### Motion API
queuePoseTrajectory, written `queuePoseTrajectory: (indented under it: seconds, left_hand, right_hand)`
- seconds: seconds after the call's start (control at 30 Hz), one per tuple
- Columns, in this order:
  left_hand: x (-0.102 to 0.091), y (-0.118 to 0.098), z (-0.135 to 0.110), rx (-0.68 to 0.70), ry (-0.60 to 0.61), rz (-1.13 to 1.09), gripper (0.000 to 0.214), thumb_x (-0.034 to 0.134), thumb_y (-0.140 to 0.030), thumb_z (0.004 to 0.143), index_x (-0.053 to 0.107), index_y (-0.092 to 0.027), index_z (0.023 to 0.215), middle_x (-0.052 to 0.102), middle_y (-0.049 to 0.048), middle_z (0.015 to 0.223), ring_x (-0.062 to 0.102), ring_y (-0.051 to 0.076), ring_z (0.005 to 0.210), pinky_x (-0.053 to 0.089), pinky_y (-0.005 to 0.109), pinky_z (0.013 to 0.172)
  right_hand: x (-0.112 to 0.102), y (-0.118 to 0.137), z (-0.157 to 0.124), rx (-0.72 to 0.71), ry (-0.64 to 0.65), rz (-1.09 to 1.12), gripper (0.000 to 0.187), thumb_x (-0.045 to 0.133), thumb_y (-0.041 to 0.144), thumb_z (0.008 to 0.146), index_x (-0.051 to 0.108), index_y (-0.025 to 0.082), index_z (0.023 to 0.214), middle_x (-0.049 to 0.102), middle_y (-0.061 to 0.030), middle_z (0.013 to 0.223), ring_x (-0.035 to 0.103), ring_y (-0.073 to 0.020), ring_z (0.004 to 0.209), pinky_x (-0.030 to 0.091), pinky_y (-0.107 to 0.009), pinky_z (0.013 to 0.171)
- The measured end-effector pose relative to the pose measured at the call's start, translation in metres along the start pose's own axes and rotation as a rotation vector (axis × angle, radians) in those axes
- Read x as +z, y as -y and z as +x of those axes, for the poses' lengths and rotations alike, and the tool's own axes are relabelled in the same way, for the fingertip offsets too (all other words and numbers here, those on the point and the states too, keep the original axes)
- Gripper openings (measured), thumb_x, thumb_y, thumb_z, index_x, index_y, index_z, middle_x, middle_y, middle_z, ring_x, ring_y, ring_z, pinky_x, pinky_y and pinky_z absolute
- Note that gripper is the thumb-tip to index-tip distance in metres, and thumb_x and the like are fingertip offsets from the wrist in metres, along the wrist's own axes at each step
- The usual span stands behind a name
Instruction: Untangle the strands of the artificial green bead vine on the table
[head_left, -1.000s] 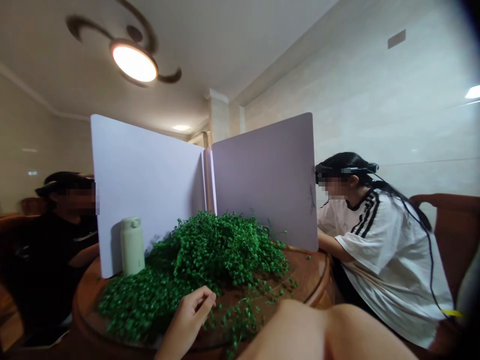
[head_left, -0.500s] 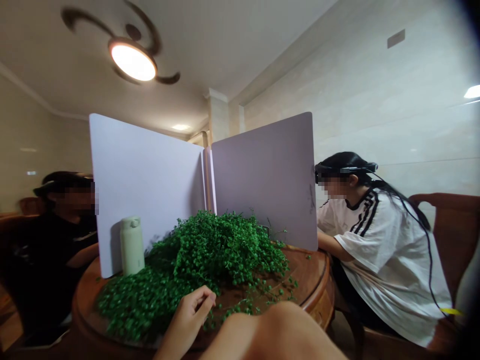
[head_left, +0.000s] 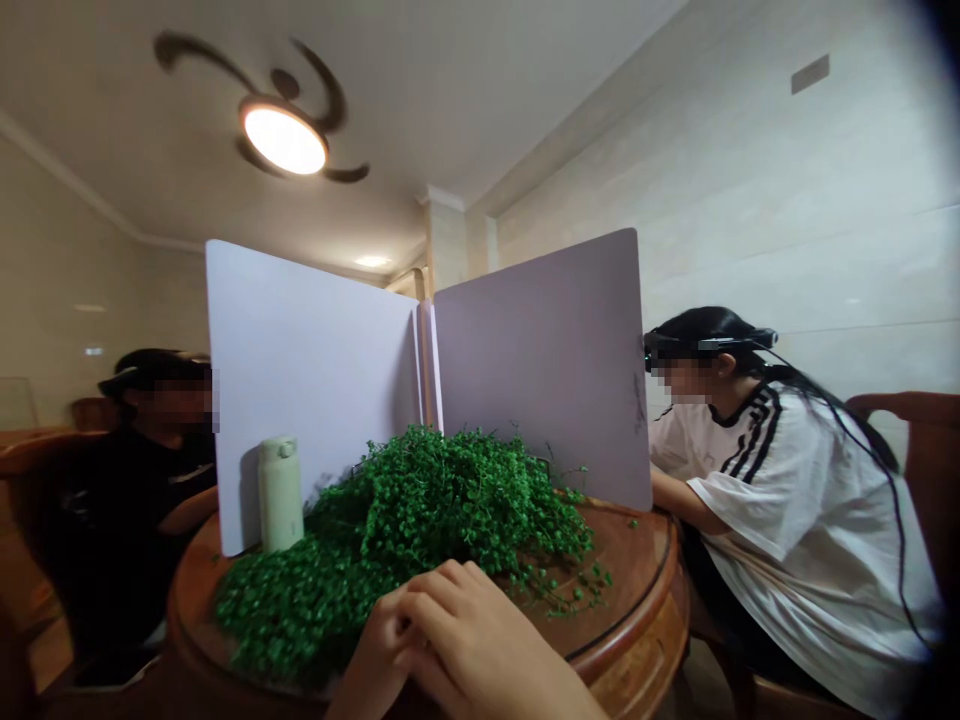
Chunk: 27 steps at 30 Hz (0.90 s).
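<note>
Your left hand (head_left: pixel 371 645) and your right hand (head_left: pixel 480 640) are both low down at the front of the view. They touch each other, and the right hand lies over the left. The fingers (head_left: pixel 442 600) are bent in, but you cannot tell if they are tight or loose, or if a thin stem is held between them. Your hands are right at the near edge of a big heap of green vines (head_left: pixel 457 510), which is full of tiny round leaves. The heap sits in the middle of a round wooden surface (head_left: pixel 637 565), and a few thin bits of vine stick out over the bare wood on its right side. Behind the heap, two tall white boards (head_left: pixel 315 390) stand up and meet at a corner. A pale green bottle (head_left: pixel 281 495) stands upright on the surface, just in front of the left part of the boards and right beside the heap. On your right, a person in a white T-shirt with black stripes (head_left: pixel 810 560) leans in by the boards, with one arm going behind them. A band with a small camera is on that person's head. On your left, a person in black with a cap (head_left: pixel 127 510) sits on the far side of the boards.
</note>
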<state>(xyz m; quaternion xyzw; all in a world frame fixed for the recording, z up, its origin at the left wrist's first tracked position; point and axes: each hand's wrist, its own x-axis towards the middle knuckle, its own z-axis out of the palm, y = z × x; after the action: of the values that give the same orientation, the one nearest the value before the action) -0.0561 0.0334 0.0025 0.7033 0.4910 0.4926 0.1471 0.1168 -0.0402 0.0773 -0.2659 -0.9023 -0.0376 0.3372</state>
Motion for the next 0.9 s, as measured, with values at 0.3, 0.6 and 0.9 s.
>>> queuePoseTrajectory:
  seconds: [0.3, 0.6, 0.9]
  left_hand:
    - [0.012, 0.008, -0.003, -0.013, 0.202, -0.244, 0.062, 0.055, -0.077, 0.085, 0.055, -0.017, 0.067, 0.047, -0.0021, 0.064, 0.043, 0.013, 0.063, 0.036, 0.022, 0.058]
    - [0.009, 0.004, -0.003, -0.052, 0.217, -0.269, 0.065, 0.052, -0.082, 0.082, 0.056, -0.018, 0.071, 0.039, -0.0044, 0.062, 0.037, 0.012, 0.058, 0.032, 0.023, 0.056]
    - [0.010, 0.007, -0.001, -0.086, 0.222, -0.313, 0.060, 0.057, -0.078, 0.081, 0.057, -0.018, 0.071, 0.048, -0.0013, 0.068, 0.045, 0.016, 0.070, 0.037, 0.025, 0.062]
  right_hand:
    - [0.048, -0.065, -0.035, 0.331, -0.080, 0.216, 0.023, 0.065, 0.026, 0.088, 0.059, 0.023, 0.110, 0.067, -0.0084, 0.109, 0.063, -0.0275, 0.099, 0.049, -0.037, 0.085]
    - [0.043, -0.087, -0.040, 0.323, 0.104, 0.573, 0.032, 0.067, 0.047, 0.092, 0.068, 0.018, 0.078, 0.055, 0.0033, 0.064, 0.048, -0.0116, 0.062, 0.034, -0.025, 0.061]
    - [-0.023, 0.017, -0.033, -0.141, -0.454, 0.819, 0.042, 0.045, 0.057, 0.103, 0.072, 0.025, 0.101, 0.074, -0.0060, 0.085, 0.071, -0.0197, 0.080, 0.057, -0.033, 0.077]
